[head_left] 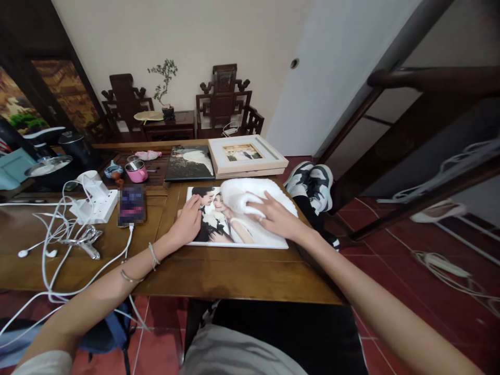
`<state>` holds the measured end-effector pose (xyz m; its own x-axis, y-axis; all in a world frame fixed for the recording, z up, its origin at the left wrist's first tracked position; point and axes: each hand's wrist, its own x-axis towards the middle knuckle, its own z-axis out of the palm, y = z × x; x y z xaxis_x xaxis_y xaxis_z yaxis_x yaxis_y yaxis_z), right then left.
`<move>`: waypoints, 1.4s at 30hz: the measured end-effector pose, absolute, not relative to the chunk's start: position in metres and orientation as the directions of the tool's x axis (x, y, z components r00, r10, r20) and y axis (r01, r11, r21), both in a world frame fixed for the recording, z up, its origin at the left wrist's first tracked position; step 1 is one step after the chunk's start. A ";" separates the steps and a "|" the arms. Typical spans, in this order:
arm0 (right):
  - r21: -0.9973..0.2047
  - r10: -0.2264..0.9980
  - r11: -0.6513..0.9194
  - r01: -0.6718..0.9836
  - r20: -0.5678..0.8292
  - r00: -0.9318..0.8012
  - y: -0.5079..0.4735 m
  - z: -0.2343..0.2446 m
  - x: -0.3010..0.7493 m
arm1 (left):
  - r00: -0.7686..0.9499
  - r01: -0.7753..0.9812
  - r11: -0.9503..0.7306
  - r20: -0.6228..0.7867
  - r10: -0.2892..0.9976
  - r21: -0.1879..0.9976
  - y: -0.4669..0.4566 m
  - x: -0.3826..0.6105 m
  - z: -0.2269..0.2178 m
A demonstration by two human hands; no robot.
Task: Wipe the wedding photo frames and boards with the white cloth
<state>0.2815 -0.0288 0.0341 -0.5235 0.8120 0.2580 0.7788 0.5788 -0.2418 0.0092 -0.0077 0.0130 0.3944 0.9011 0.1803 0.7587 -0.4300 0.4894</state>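
Note:
A wedding photo panel lies flat on the wooden table in front of me. My left hand grips its left edge, fingers on the printed face and the thumb by the side. A fluffy white cloth covers the panel's upper right part and hangs past its right edge. My right hand is closed on a bunched fold of this cloth, pressing it to the panel with some fingers spread. The cloth hides part of the picture.
Behind the panel lie a dark photo panel and light framed pictures, stacked. To the left are a phone, a power strip, tangled white cables and a pink cup. Sneakers stand beyond the table's right edge.

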 end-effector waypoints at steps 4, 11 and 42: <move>-0.227 0.844 0.524 0.821 0.271 -0.463 -0.010 0.032 0.279 | 0.386 0.766 -0.417 0.169 0.907 0.489 -0.009 0.010 0.015; -0.251 0.743 0.670 0.699 0.236 -0.627 -0.093 0.040 0.255 | 0.383 0.752 -0.428 0.196 0.903 0.502 -0.007 0.009 0.010; -0.266 0.638 0.766 0.585 0.197 -0.745 -0.077 0.047 0.265 | 0.398 0.759 -0.459 0.228 0.888 0.462 -0.004 0.006 0.004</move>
